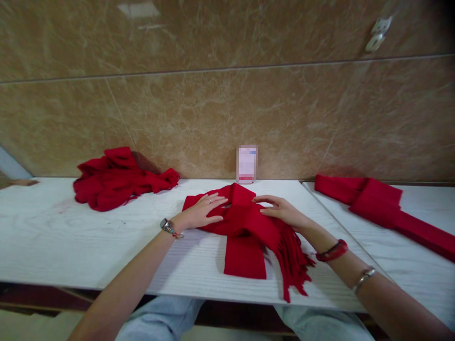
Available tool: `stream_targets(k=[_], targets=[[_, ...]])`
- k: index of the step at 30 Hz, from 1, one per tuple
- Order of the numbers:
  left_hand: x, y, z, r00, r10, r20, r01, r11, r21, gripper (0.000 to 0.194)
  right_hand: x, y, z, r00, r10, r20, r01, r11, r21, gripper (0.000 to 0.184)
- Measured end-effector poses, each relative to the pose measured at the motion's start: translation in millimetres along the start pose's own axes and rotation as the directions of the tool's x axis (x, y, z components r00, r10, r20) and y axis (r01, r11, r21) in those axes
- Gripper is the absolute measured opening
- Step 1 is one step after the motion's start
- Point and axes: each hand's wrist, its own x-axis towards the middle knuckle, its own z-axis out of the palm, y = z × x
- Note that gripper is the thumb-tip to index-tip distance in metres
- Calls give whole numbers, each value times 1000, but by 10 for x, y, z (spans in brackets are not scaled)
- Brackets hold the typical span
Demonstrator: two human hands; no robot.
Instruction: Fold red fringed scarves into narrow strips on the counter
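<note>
A red fringed scarf [245, 253] lies folded over itself on the white table in front of me. Its fringe spreads toward the front edge on the right, and a flat end points toward me. My left hand [203, 210] rests on the scarf's left part, palm down with the fingers stretched out. On the right part lies my right hand [284, 210], its fingers slightly bent and apart, touching the cloth near the fringe. Neither hand is closed around the fabric.
A crumpled heap of red cloth [106, 182] sits at the back left. Another red scarf [380, 203] lies folded at the right, across a seam in the white table [88, 251]. A phone [246, 164] leans upright against the tiled wall [199, 118].
</note>
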Motion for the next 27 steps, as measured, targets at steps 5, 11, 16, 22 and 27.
stream_targets(k=[5,11,16,22,27], targets=[[70,290,84,989,148,12,-147,988,-50,79,18,-35,110,994,-65,-85,67,998,11,46],[117,513,286,984,128,-127,-132,991,-28,85,9,-24,82,995,33,-97,-17,988,154,53],[111,447,221,984,155,-83,-157,987,-18,81,25,42,85,1000,-17,-23,20,995,94,47],[-114,235,-259,983,166,73,-163,986,-44,88,105,104,-48,928,-330,174,373,810,-453,34],[-88,290,-223,970,186,158,-166,977,-135,77,556,-22,86,814,-320,485,578,529,-622,38]])
